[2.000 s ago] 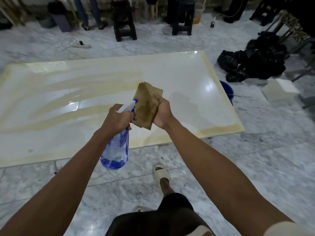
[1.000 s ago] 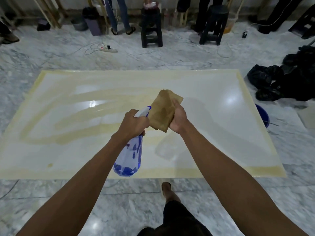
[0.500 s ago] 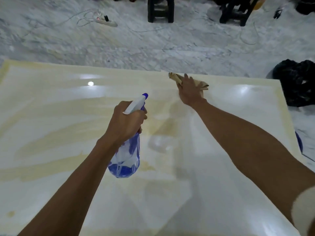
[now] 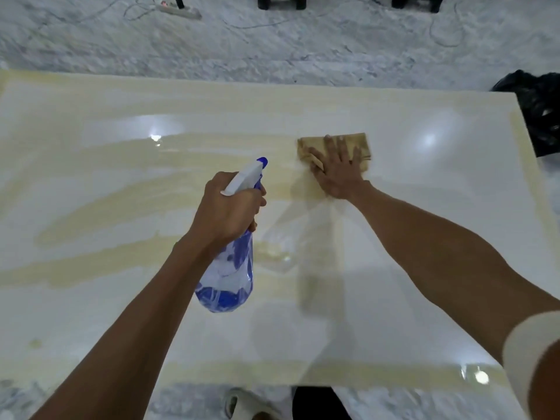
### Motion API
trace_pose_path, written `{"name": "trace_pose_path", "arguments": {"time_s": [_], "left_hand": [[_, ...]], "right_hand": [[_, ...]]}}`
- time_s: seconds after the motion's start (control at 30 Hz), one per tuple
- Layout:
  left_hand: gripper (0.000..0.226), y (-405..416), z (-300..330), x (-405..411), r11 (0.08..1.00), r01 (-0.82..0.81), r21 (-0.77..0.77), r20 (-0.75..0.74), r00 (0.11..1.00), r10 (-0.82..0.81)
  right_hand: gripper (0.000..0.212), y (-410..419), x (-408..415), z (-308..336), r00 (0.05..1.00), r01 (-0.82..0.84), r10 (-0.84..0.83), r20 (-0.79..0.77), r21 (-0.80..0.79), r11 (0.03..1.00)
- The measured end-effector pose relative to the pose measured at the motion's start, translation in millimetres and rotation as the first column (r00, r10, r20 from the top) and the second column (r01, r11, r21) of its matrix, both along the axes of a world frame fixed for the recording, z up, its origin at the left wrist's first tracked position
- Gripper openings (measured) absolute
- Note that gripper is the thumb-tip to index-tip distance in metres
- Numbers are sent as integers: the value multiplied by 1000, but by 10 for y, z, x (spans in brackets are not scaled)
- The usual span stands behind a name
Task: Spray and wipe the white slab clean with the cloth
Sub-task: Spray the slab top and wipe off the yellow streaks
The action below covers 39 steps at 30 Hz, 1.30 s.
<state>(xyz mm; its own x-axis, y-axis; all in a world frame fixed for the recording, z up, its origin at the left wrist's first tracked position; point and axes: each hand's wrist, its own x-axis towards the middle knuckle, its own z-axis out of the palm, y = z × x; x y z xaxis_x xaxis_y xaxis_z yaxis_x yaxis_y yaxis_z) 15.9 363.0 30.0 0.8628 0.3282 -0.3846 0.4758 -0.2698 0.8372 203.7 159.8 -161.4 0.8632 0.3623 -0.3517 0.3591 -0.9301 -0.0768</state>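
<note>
A big white slab [image 4: 409, 268] lies flat on a grey marble floor [image 4: 272, 50] and fills most of the view. It is shiny, with bright spots of light on it, and it has yellow streaks across its left and middle parts and yellow bands along its edges.

The right hand [image 4: 338, 169] lies flat on a brown cloth [image 4: 357, 145] and presses it onto the slab, past the middle and toward the far side. The fingers [image 4: 328, 144] are spread out and open on top of the cloth (part of the cloth peeks out past them).

The left hand [image 4: 230, 209] is closed around the neck of a spray bottle [image 4: 227, 280] and holds it up above the slab. The bottle is see-through with blue liquid at the bottom, and its white top with a blue tip points away from the person, toward the cloth.

On the floor beyond the slab lies a power strip [image 4: 178, 9] with cords. A black bag [image 4: 542, 110] sits just beside the far right corner. A pale sandal [image 4: 242, 404] shows at the near edge
</note>
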Motion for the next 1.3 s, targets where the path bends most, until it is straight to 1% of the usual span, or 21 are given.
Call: {"name": "trace_pose_path", "arguments": {"time_s": [0.13,0.27,0.33,0.4,0.5,0.57,0.6,0.63,0.67,0.7,0.73,0.77,0.83,0.93,1.0,1.07,1.13,1.17,1.2,1.27,1.3], "left_hand": [[34,-70,86,-665,998,24,-52,-2,1000,-24],[25,-128,124,-1346,995,54,-78,-27,998,-56],[28,-152,143,-1655,992,63,-111,-42,997,-68],[23,-177,184,-1907,988,84,-129,-45,995,-90],[24,-197,268,-2113,987,97,-131,-45,994,-104],[26,-193,335,-2134,986,96,-135,-44,994,-102],[27,-186,372,-2113,986,94,-137,-47,994,-101],[29,-172,414,-2070,986,94,-139,-46,994,-101],[32,-153,459,-2002,986,95,-138,-37,994,-101],[34,-128,503,-1913,986,98,-135,-26,994,-102],[35,-103,542,-1805,987,96,-131,-10,995,-98],[35,-73,582,-1684,988,89,-129,8,996,-89],[35,13,645,-1387,990,85,-114,43,996,-81],[33,207,705,-891,994,70,-85,80,995,-64],[34,355,710,-541,996,31,-88,94,995,-23],[29,483,654,-209,997,-2,-81,106,994,10],[22,609,545,79,998,-26,-56,114,993,32],[20,664,485,184,999,-36,-41,118,992,41],[19,714,423,260,999,-46,-29,124,991,49],[18,814,303,364,998,-63,-8,131,989,63],[19,849,248,391,998,-65,2,127,990,64]], "right_hand": [[58,-173,-934,65,999,4,-5,-46,-17,1000],[60,-308,-1996,127,995,14,-16,-99,-15,1000],[67,-377,-2521,160,992,22,-24,-121,-21,1000],[74,-415,-3042,209,991,14,-14,-131,1,1000],[63,-396,-3608,318,980,36,-32,-199,14,999],[56,-356,-3718,469,950,91,-74,-305,40,995],[55,-350,-3686,585,920,169,-115,-375,114,979],[54,-348,-3614,759,881,297,-175,-439,226,928],[50,-336,-3487,953,841,436,-236,-487,350,829],[44,-318,-3330,1135,813,533,-286,-508,450,716],[39,-299,-3133,1283,794,590,-334,-508,510,626],[37,-271,-2895,1417,783,616,-370,-501,536,577],[41,-172,-2341,1593,792,610,-396,-465,562,559],[42,61,-1353,1689,856,516,-374,-357,624,587],[39,301,-645,1683,914,401,-333,-230,631,664],[37,592,38,1560,952,291,-282,-119,637,714],[42,902,633,1282,971,223,-227,-69,595,773],[46,1044,861,1083,978,204,-197,-71,547,812],[50,1155,1023,824,981,195,-172,-91,459,867],[59,1315,1067,280,988,130,-112,-101,191,973],[60,1352,972,63,995,82,-77,-63,77,994]]}}
